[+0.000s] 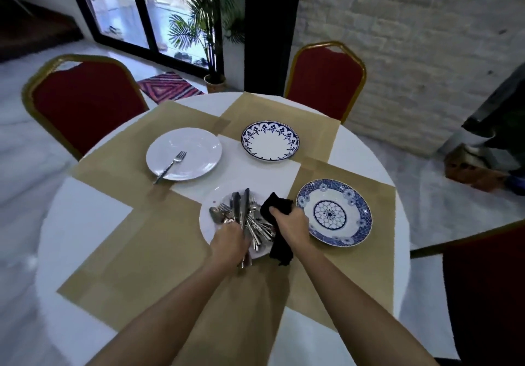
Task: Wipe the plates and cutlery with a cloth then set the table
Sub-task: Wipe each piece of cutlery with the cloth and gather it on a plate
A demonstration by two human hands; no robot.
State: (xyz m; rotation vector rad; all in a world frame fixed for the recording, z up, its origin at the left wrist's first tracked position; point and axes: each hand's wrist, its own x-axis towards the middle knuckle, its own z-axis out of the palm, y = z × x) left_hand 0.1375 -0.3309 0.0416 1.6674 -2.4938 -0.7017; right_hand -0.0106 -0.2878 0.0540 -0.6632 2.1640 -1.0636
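A white plate [208, 220] near the table's front holds a heap of cutlery [257, 227]: several knives, forks and spoons. My left hand [230, 236] grips a piece of cutlery at the heap's left side, its handle sticking out below my fist. My right hand [289, 223] holds a black cloth [277, 206] that hangs down past the plate's right rim. A plain white plate [199, 145] at the far left carries a single fork [170, 166]. A blue-rimmed plate [270, 141] sits at the back, and a blue patterned plate [333, 212] lies to the right.
The round white table [85, 218] is covered with tan placemats [136, 260]. Red chairs with gold frames stand at the back left [85, 98], back right [326, 81] and near right [483, 294]. A potted palm [210, 38] stands by the glass door.
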